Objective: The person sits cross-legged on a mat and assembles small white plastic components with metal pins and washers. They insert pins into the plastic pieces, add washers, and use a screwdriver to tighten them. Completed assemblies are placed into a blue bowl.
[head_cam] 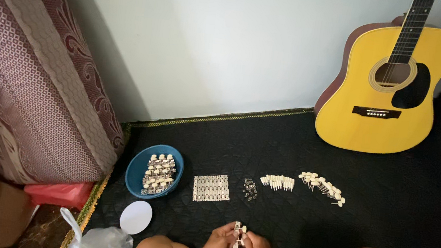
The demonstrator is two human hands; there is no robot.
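tuner strip (239, 240): small metal plate with cream-white knobs, held upright between both hands, low centre of view above the dark mat. long axis runs roughly vertical; knobs project to the right side. finer detail too small to resolve.

Between the fingers (228, 241) sits a silver tuner strip (238, 240) with cream knobs. Just beyond the fingers, the floor mat (391, 195) is black with a quilted pattern and a gold-green braided edge. Up and to the left of the fingers, a blue bowl (139, 170) holds more silver and cream pieces; a white round lid (136, 217) lies left of the fingers. Ahead lie silver plates (211, 187), dark rings (249, 189) and cream pegs (322, 187). Far up to the right stands a yellow guitar (386, 99) with a black pickguard and reddish-brown sides. The bedcover (30, 78) far left is maroon with a pale diamond and scroll pattern.
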